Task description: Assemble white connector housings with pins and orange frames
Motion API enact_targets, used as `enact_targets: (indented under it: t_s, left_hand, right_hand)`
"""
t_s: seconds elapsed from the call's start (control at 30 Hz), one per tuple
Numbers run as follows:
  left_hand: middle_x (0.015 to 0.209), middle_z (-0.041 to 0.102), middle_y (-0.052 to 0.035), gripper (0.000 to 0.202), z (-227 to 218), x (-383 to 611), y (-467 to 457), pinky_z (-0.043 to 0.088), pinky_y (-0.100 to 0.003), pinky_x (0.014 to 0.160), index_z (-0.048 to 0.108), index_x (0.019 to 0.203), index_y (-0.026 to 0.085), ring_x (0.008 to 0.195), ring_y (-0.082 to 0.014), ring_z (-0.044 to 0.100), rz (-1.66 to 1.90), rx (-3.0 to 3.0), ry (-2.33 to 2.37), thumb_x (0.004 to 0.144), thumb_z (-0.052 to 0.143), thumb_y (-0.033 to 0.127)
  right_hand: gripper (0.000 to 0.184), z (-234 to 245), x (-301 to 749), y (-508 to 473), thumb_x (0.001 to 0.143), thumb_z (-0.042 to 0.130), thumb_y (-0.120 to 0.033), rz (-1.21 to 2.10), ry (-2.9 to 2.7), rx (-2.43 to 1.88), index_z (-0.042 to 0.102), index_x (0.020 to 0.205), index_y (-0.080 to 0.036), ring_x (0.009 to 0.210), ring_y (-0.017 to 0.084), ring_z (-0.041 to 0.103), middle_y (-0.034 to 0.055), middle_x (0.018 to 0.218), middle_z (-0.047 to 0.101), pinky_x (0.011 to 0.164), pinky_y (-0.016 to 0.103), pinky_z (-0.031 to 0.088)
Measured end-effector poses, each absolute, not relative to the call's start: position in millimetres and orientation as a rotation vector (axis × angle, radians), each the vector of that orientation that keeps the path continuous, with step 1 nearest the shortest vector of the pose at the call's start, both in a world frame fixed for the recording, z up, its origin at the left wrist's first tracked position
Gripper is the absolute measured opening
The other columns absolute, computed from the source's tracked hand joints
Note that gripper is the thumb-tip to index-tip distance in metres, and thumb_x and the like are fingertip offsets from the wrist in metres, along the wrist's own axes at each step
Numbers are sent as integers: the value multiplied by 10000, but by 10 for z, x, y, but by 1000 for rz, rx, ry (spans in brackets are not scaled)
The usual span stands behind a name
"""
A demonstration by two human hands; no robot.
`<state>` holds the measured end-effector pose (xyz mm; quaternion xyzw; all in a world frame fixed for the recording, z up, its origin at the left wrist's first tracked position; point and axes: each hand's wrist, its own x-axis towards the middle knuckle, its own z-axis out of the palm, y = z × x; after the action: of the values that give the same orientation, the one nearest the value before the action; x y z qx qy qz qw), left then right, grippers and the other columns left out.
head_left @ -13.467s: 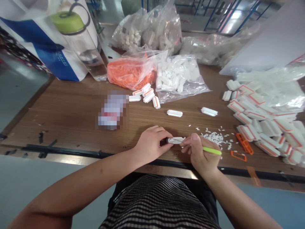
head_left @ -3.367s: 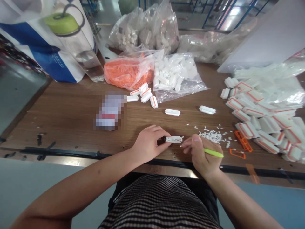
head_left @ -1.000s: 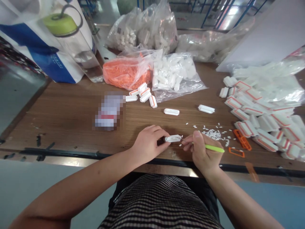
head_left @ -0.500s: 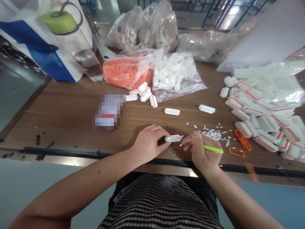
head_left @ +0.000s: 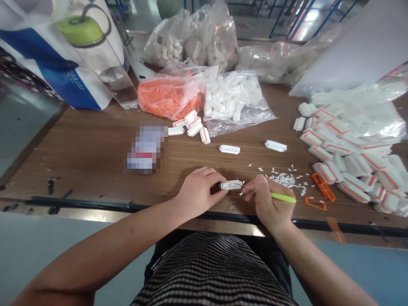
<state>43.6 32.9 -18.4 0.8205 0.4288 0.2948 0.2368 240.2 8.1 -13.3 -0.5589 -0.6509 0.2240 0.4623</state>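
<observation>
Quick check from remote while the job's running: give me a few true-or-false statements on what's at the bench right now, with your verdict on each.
1. The left hand holds a small white plastic part in its fingers. True.
2. The right hand is empty. False: it holds a pick with a green handle, its thin tip by the part's end.
3. A bag of orange pieces lies next to a bag of white pieces. True.
4. The loose white bits lie left of the left hand. False: they are scattered on the wooden table beyond the right hand.
5. An orange frame lies on the table to the right of the right hand. True.
</observation>
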Motion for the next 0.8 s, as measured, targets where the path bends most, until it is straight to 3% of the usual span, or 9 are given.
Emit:
enact_targets:
  t_s: [0.8]
  left_hand:
    - [792,661,-4,82,-163,432,332,503,-304,722,675,916,188,734,-149,588,827,2242,1177,853,679,241]
  right_hand:
    - [474,-141,2366,86,986,454,-357,717,-1443,-1450,660,595,-185,394,84,585,8,537,665,413,226,440]
